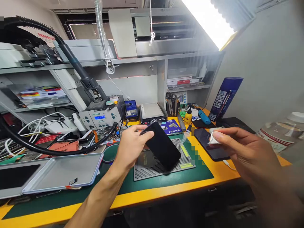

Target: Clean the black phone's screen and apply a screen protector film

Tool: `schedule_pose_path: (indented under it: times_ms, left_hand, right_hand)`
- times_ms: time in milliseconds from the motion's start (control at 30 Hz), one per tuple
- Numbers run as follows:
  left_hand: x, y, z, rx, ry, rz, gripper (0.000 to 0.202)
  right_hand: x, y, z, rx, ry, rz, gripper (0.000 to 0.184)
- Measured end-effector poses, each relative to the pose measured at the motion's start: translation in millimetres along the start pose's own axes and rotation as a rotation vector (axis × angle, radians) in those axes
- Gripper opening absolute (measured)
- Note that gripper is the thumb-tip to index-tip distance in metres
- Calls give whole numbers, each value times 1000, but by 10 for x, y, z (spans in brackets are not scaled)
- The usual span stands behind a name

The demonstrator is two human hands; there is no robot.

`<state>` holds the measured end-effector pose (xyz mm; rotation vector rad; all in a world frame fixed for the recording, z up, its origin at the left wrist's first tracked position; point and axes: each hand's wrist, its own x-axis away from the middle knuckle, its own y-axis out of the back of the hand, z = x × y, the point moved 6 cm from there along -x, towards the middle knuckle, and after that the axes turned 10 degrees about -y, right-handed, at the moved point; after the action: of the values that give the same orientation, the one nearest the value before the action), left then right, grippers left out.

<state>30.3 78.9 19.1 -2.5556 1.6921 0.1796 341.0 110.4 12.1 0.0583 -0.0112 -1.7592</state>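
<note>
My left hand (133, 142) grips a black smartphone (163, 147) by its upper left end, thumb across the dark screen. The phone is tilted above a grey perforated mat (152, 174), and part of the mat is hidden behind it. My right hand (247, 148) pinches a crumpled white wipe (213, 138) between thumb and fingertips, apart from the phone. Below and behind the wipe, a second dark phone (204, 144) lies face up on the yellow table; the hand covers part of it.
A soldering station (101, 118) stands at the back left with a thick black hose arching over. An open shallow tray (68, 171) lies at left. At the back are a yellow bottle (188, 117) and a tweezers holder (173, 106); a large clear jar (282, 133) stands at right.
</note>
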Motion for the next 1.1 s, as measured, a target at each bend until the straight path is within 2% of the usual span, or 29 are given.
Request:
schedule_pose_path:
  times_ms: [67, 167, 233, 333, 467, 633, 933, 1033, 1100]
  left_hand:
    - [-14, 163, 201, 51, 117, -104, 35]
    - [112, 305, 479, 147, 258, -200, 26]
    - [230, 354, 590, 198, 316, -221, 19]
    - [397, 417, 654, 231, 399, -190, 16]
    - [555, 526, 638, 224, 506, -116, 30]
    - [638, 667, 599, 187, 610, -92, 57]
    - [603, 884, 492, 108, 642, -64, 86]
    - [638, 982, 403, 165, 658, -54, 91]
    - [719, 1027, 285, 254, 615, -54, 88]
  right_hand:
    - [-9, -59, -120, -104, -111, 80, 47]
    - [35, -244, -188, -171, -167, 195, 46]
    - [81, -417, -217, -169, -191, 305, 45]
    - [151, -635, -287, -156, -226, 429, 46]
    - [222, -772, -406, -148, -248, 487, 48]
    - [262, -789, -506, -117, -248, 480, 50]
    - [254, -745, -666, -87, -261, 439, 48]
    - [262, -673, -687, -91, -258, 428, 48]
    - [301, -613, -695, -65, -248, 407, 43]
